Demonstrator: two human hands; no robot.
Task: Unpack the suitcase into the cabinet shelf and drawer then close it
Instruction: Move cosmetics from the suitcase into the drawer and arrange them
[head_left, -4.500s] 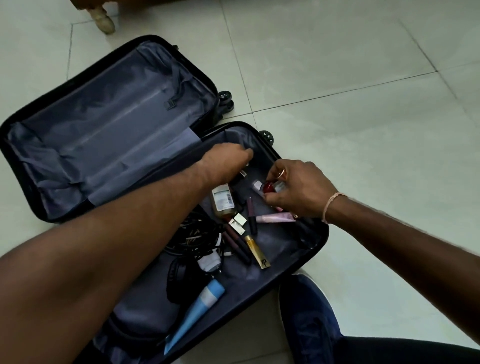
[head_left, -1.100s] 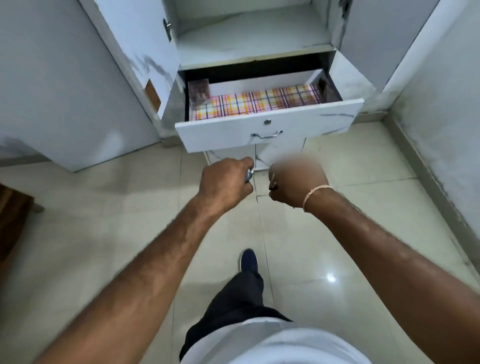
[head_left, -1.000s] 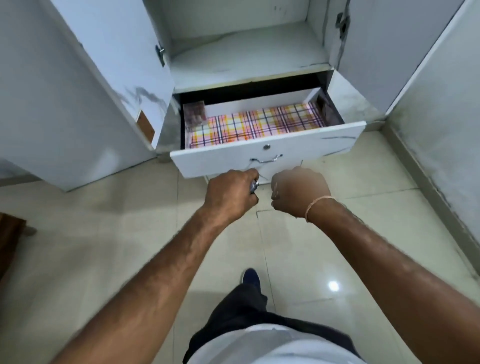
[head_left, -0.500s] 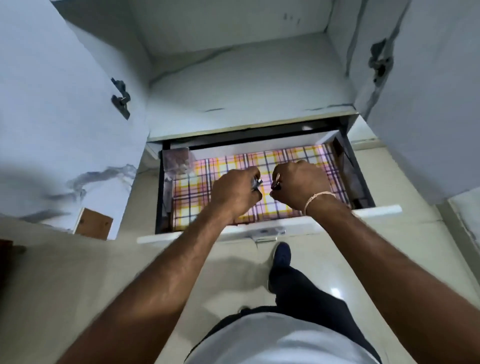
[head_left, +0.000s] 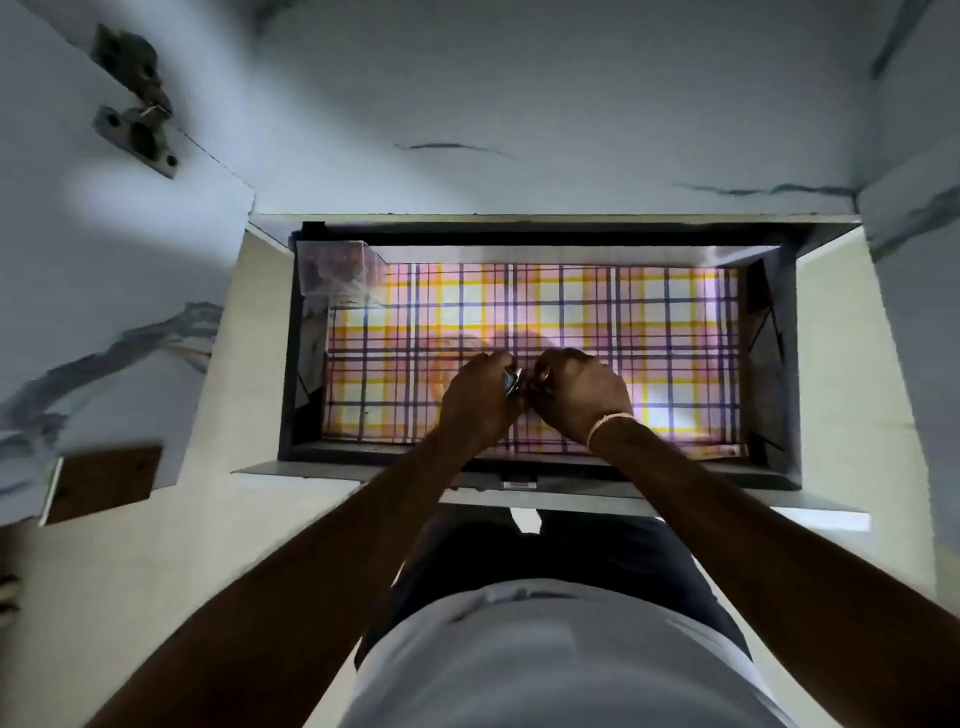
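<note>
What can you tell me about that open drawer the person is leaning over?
The drawer is pulled out below the cabinet shelf. Its front looks white, its side walls dark. A plaid liner in pink, yellow and purple covers the floor. A clear plastic box sits in the back left corner. Both hands, the left hand and right hand, hover inside over the liner, each gripping small items too hidden to identify.

We hold both arms stretched forward and down, forearms converging so that our hands sit close together, knuckles up. Our left hand (head_left: 475, 397) is curled into a fist around small items, a bit of metal showing between the fingers. Our right hand (head_left: 579, 397), a pale band at its wrist, is likewise curled around something small.
</note>
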